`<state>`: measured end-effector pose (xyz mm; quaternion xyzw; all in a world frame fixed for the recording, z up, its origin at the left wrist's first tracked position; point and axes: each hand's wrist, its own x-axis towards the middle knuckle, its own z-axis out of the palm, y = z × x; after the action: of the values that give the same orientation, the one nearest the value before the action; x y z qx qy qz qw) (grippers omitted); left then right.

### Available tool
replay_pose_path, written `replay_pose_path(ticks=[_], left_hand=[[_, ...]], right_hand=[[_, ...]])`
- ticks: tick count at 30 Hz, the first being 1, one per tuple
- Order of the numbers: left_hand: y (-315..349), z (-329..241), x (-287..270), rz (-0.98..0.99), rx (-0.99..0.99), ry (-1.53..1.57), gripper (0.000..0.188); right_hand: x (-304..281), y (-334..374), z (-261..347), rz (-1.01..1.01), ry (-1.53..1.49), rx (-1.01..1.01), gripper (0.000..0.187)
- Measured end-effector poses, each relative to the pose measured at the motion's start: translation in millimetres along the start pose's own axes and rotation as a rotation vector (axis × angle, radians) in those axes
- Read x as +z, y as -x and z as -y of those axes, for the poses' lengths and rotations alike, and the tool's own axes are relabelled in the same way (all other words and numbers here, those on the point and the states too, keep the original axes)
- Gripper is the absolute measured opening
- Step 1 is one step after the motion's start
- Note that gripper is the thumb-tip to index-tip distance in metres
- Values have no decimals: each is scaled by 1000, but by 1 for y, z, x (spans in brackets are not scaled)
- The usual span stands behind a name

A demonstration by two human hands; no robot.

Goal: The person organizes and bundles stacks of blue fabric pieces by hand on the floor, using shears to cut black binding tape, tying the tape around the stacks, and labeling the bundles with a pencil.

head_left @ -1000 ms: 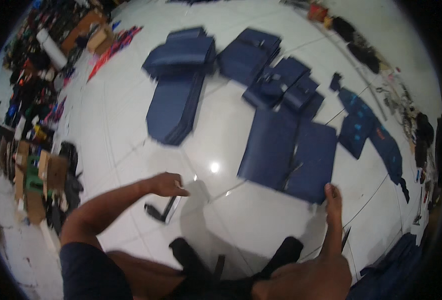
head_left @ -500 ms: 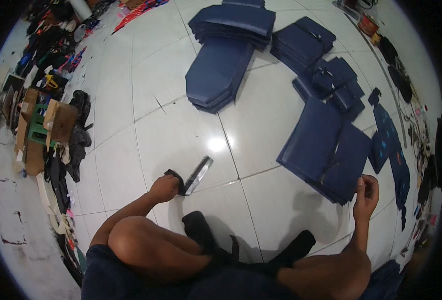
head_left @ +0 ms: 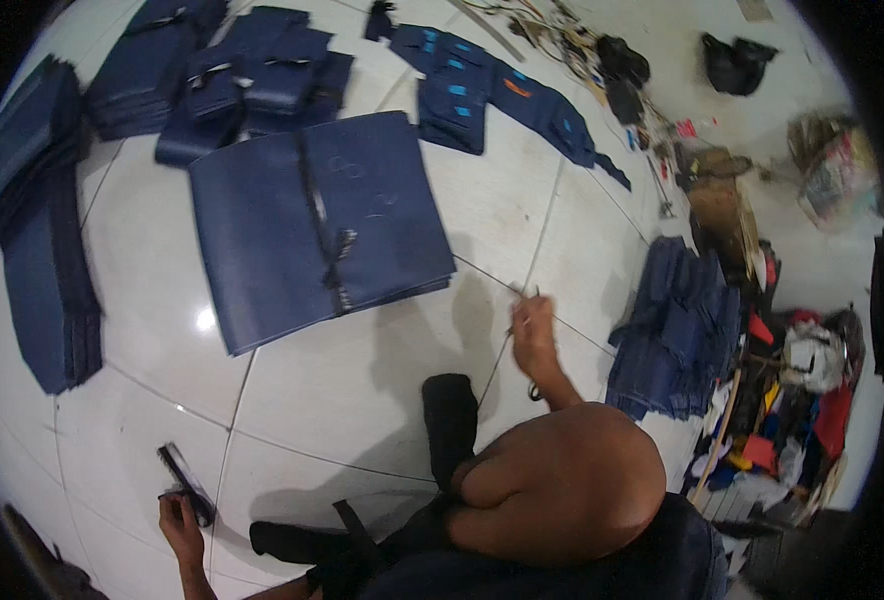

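Stacks of navy panels (head_left: 50, 290) are lying at left, showing no tie. Left hand (head_left: 179, 514) is touching a dark strip (head_left: 190, 484), near left; its grip cannot be confirmed. Central bundle (head_left: 267, 235) is already wearing a knotted black tie (head_left: 333, 268). Right hand (head_left: 532, 330) is curling, its contents too blurred to tell.

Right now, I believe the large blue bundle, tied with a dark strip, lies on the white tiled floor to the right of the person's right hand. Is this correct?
Not quite: the side is wrong. In the head view, the large blue bundle, tied with a dark strip, lies on the white tiled floor to the left of the person's right hand.
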<state>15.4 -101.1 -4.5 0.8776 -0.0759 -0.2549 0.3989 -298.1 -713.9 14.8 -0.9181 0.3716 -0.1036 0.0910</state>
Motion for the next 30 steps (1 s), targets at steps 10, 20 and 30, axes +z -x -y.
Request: replay_pose_path(ticks=[10, 20, 30], left_hand=[[-60, -95, -9, 78, -33, 299, 9], [-44, -16, -16, -144, -218, 141, 11], [-85, -95, 41, 63, -122, -296, 39]], right_hand=[[42, 24, 71, 258, -563, 571, 54], [5, 165, -47, 238, -49, 435, 43], [-21, 107, -73, 696, 49, 584, 38]])
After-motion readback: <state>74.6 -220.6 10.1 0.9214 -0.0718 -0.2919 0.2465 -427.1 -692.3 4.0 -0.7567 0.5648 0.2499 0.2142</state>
